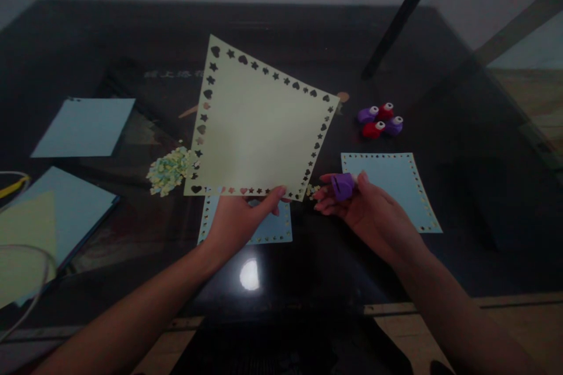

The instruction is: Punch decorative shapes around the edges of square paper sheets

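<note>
A pale yellow paper sheet (259, 123), edged on all sides with punched hearts, stars and flowers, is raised above the table and tilted. My left hand (246, 214) grips its lower edge, thumb in front and fingers behind. To its right, my right hand (373, 211) holds a purple craft punch (342, 186) between thumb and fingers, its slot facing the yellow sheet but apart from it. Under the yellow sheet lies a blue punched sheet (270, 234), partly covered. Another blue punched sheet (396, 181) lies beneath my right hand.
Several red and purple punches (373, 129) stand grouped at the right. A heap of paper confetti (169, 171) is left of the raised sheet. Farther left are a blue sheet (85, 128), a stack of blue paper (83, 211) with yellow paper (26, 246) on it, and a white cable (44, 275).
</note>
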Action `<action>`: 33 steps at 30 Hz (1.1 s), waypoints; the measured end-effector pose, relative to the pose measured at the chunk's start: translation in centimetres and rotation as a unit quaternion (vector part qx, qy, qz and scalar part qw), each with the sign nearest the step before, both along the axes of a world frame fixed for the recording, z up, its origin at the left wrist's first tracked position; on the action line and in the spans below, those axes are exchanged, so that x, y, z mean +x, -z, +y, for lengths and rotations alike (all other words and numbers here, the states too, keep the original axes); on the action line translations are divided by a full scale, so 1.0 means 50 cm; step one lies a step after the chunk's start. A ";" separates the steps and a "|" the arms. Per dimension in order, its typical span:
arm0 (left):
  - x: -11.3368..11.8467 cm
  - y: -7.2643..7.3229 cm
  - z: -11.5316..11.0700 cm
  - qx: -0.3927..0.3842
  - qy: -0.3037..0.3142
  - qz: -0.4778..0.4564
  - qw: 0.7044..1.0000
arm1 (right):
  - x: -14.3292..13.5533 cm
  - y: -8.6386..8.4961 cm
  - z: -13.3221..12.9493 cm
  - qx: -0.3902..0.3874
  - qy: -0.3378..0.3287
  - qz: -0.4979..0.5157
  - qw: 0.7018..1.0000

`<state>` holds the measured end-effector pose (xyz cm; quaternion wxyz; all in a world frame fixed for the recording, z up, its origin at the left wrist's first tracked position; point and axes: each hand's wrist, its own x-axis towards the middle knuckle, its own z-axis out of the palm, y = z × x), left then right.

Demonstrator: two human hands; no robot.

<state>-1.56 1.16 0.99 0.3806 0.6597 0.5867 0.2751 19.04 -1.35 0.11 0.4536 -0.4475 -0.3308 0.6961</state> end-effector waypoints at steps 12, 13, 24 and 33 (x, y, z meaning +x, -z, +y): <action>-0.002 0.002 0.001 0.012 0.001 -0.001 1.000 | 0.010 0.005 -0.003 0.178 -0.050 -0.388 0.903; -0.002 0.002 0.002 0.010 0.002 0.002 1.000 | 0.011 0.006 -0.002 0.175 -0.058 -0.388 0.903; -0.009 0.011 0.009 0.032 -0.004 0.008 0.999 | 0.019 -0.003 0.002 0.165 0.024 -0.316 0.934; -0.026 0.014 0.025 0.060 -0.012 0.058 0.996 | 0.033 -0.006 0.008 0.152 0.129 -0.117 0.973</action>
